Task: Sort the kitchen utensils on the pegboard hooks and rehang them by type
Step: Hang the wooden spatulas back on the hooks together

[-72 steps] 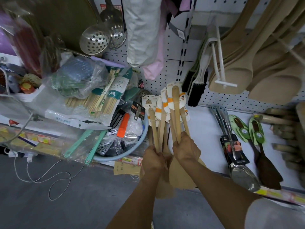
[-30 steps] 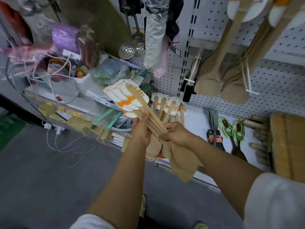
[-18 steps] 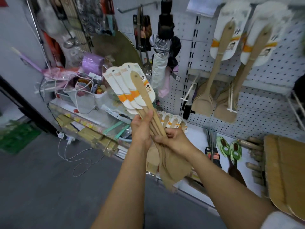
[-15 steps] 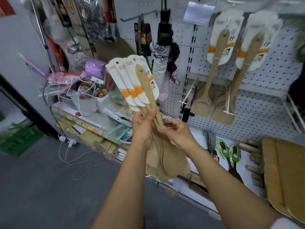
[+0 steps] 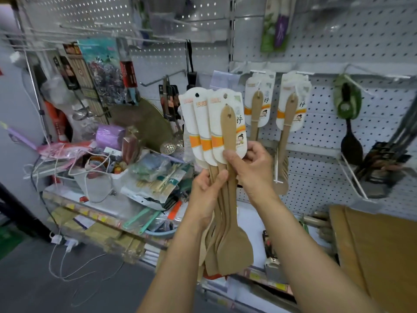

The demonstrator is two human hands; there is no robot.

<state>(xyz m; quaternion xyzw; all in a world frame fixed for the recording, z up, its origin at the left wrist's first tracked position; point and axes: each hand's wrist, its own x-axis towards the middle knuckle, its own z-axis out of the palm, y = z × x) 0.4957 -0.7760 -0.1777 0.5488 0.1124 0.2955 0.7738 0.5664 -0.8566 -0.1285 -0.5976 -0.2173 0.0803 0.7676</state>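
head view: both hands hold a fanned bunch of wooden spatulas (image 5: 228, 199) upright before the pegboard (image 5: 338, 136)

left hand (image 5: 206, 195) has its fingers curled round the handles mid-length, thumb lying across the front; right hand (image 5: 252, 168) pinches the front spatula at the foot of its white card (image 5: 225, 123), thumb on the front. blades point down, the cards with orange bands spread at the top. just right of the bunch, two sets of like spatulas (image 5: 286, 136) hang on hooks, a dark one (image 5: 350, 141) farther right. a cluttered shelf (image 5: 74, 213) lies to the left, below
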